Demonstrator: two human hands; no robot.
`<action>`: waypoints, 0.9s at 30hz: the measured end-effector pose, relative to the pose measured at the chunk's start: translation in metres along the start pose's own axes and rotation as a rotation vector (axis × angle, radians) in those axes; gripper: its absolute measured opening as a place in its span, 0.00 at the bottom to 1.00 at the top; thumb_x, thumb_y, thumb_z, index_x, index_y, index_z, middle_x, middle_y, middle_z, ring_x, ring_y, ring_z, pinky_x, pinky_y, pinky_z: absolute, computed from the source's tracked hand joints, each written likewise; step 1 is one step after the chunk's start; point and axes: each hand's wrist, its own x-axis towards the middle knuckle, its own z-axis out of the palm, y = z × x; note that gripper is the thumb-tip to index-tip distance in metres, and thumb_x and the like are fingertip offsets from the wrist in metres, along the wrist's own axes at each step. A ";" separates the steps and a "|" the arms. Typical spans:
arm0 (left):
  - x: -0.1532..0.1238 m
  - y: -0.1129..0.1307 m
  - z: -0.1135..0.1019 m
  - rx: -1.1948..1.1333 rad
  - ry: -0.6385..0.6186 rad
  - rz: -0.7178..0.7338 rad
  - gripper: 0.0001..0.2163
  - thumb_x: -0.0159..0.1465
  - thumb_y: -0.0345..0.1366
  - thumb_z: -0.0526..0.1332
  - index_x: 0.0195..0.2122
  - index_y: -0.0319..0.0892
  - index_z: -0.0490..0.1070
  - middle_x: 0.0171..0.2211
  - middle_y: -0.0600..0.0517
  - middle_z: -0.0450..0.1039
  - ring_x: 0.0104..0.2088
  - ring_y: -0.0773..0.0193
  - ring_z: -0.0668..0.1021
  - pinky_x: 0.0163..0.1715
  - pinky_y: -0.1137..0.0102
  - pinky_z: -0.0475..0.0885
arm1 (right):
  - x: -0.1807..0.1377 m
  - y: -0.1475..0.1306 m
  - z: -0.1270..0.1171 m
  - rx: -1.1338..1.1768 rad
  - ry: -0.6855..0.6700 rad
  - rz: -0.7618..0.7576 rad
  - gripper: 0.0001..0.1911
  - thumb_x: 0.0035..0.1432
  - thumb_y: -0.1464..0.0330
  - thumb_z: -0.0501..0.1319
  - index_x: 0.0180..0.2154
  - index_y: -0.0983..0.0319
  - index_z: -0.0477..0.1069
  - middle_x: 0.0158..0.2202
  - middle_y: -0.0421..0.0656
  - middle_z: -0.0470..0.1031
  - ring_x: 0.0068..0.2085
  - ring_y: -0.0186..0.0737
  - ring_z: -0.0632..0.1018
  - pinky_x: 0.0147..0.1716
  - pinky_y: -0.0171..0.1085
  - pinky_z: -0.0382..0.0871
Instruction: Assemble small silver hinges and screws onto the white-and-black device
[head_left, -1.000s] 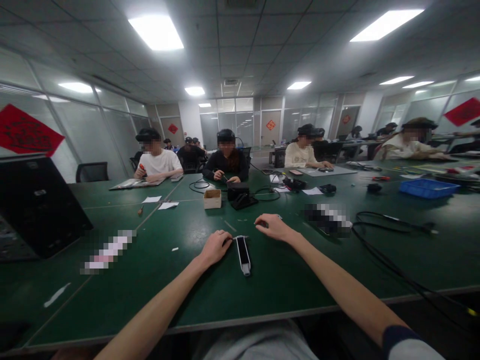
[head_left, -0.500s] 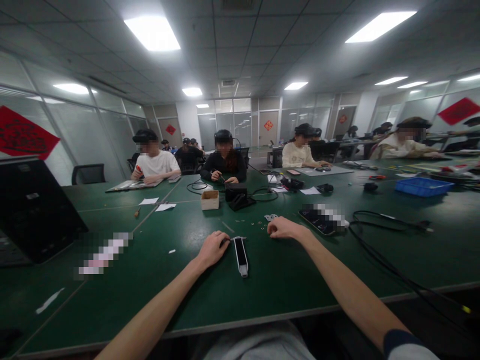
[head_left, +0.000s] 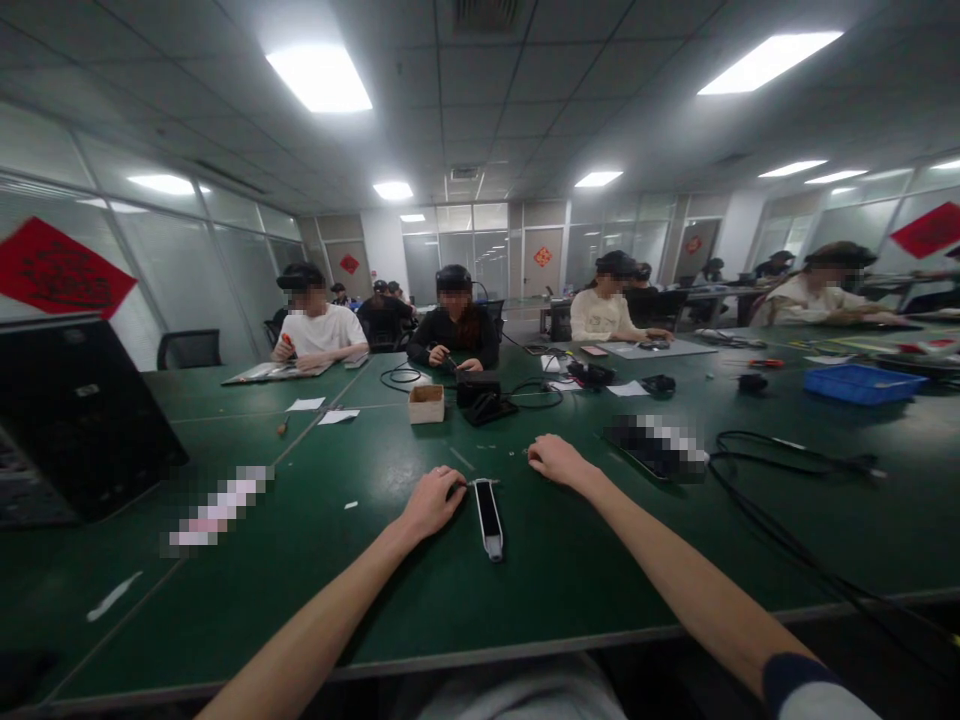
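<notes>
Nearest you is the bare front of the green table (head_left: 420, 610), with your forearms reaching in over its edge. A white strip (head_left: 114, 597) lies toward the left. In front of you, between your two hands, the device (head_left: 488, 518) lies on the table, its long dark middle framed in white and its pale narrow end pointing your way. Your left hand (head_left: 435, 500) rests just beside its far end, fingers bent and close together, the tips by a thin crosspiece (head_left: 486, 483); whether that grip has hold of anything, you cannot tell from here. Your right hand (head_left: 561, 462) sits farther out, to the right and apart from the device, its fingers curled down at the table. The back of the hand hides that grip, so how far it is open and what it may hold cannot be told.

A small white scrap (head_left: 350, 505) lies left of your left hand. Beyond your right hand are a partly blurred dark slab (head_left: 645, 448) and black cables (head_left: 772, 470); a black computer (head_left: 82, 410) stands far left. Farther off come a small box (head_left: 426, 408), a black stand (head_left: 484, 400) just beside it and a blue tray (head_left: 862, 385) on the right. Across the table, several people sit at work.
</notes>
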 end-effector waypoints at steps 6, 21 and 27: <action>-0.001 0.000 0.000 -0.007 0.018 0.002 0.07 0.64 0.34 0.55 0.39 0.43 0.72 0.39 0.50 0.72 0.40 0.60 0.74 0.40 0.67 0.68 | 0.004 -0.011 0.001 -0.071 0.003 0.046 0.11 0.56 0.73 0.55 0.33 0.69 0.76 0.38 0.57 0.76 0.42 0.48 0.76 0.40 0.38 0.66; -0.002 0.008 -0.006 -0.042 0.123 0.000 0.08 0.64 0.34 0.55 0.43 0.42 0.70 0.39 0.49 0.72 0.40 0.59 0.75 0.40 0.65 0.69 | 0.001 -0.019 0.004 -0.042 0.117 -0.009 0.11 0.62 0.73 0.52 0.39 0.71 0.71 0.40 0.57 0.73 0.42 0.46 0.73 0.42 0.39 0.65; 0.001 0.018 -0.003 -0.035 0.256 0.108 0.07 0.62 0.32 0.59 0.42 0.42 0.69 0.37 0.51 0.73 0.39 0.60 0.75 0.40 0.65 0.70 | -0.004 -0.067 0.006 0.394 0.343 -0.242 0.08 0.63 0.72 0.52 0.34 0.64 0.69 0.34 0.46 0.71 0.37 0.39 0.71 0.38 0.37 0.66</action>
